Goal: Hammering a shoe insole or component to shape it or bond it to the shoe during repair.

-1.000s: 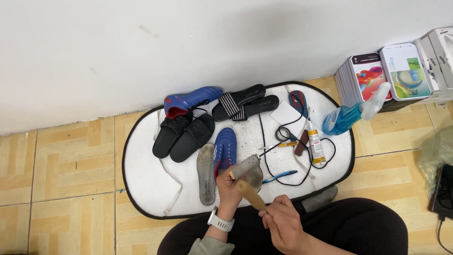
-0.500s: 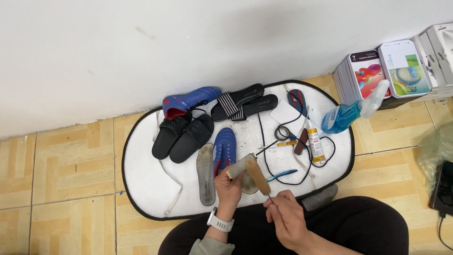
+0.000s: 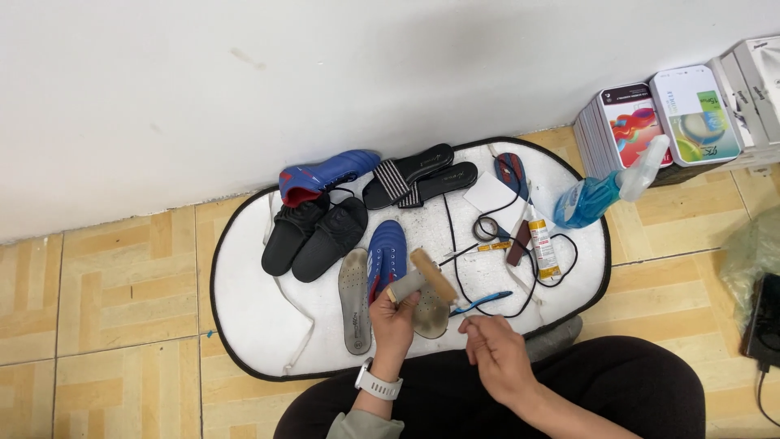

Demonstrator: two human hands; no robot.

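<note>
The left hand (image 3: 396,319) is gripping a wooden brush (image 3: 422,276) and a grey insole (image 3: 431,307) above the white mat (image 3: 260,325). The right hand (image 3: 494,351) is hovering just beside, fingers loosely curled, empty. Steadying the insole's free end would probably be helping the brushing.

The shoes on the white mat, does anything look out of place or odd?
Yes. The two blue shoes lie apart and point different ways, unlike the paired black slides. A grey insole lies loose on the mat, and the spray bottle lies tipped over its edge.
</note>
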